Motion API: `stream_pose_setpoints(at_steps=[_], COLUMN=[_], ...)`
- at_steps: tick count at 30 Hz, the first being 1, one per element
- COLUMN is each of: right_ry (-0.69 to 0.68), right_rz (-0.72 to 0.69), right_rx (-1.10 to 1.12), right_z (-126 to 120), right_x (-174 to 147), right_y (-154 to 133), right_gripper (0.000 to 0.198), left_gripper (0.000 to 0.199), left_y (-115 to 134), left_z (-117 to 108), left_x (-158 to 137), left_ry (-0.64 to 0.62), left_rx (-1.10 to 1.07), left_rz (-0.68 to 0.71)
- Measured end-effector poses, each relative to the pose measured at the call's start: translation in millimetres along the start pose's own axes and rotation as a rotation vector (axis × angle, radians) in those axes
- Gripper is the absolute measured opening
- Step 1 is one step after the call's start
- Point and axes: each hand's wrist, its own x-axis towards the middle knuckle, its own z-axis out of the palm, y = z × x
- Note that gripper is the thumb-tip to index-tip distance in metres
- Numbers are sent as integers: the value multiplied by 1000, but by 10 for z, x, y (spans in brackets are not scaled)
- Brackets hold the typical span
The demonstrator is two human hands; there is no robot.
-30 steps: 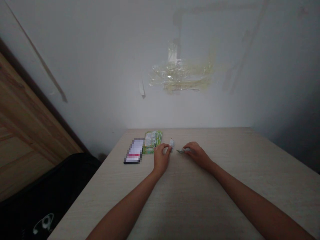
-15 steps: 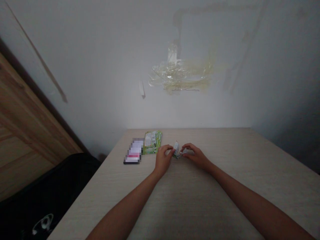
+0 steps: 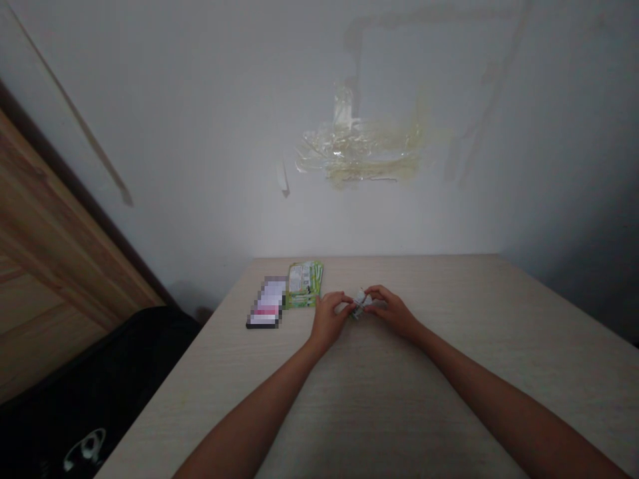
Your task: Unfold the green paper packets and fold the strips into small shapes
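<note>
Between my two hands is a small crumpled or folded packet [image 3: 359, 303], whitish with some green at its lower edge. My left hand [image 3: 329, 319] pinches its left side between thumb and fingers. The fingertips of my right hand [image 3: 394, 315] are closed on its right side. The packet is held just over the table [image 3: 449, 372]. Beside my left hand lies a pile of flat green-and-white printed packets [image 3: 303, 283]. What the packet contains cannot be made out.
A phone [image 3: 267, 306] with a pixelated screen lies left of the pile. Behind the table stands a wall [image 3: 200, 133] with clear tape [image 3: 359, 150] stuck on it. A black bag or cloth [image 3: 124, 372] and a wooden panel [image 3: 54, 239] are at the left.
My left hand has shifted slightly right, nearer my right hand. The packet has turned and looks more folded, with more of its whitish side showing.
</note>
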Motion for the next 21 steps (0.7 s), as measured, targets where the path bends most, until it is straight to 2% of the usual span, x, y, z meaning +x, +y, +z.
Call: stream_pose_setpoints(at_steps=[8,13,21], right_ry=[31,17,3], right_rz=[-15,-110,-180], right_rx=[-129,-209,-286], right_z=[14,8,-2], right_x=[0,-11,-10], right_y=[16,47,86], right_gripper=[37,52,51], left_gripper=[17,16,12], left_y=[-50,-57,8], left_z=[11,9,-26], left_x=[0,-5,-21], left_ry=[-35,-77,-76], left_rx=[10,11,74], left_rz=[-8,-3,23])
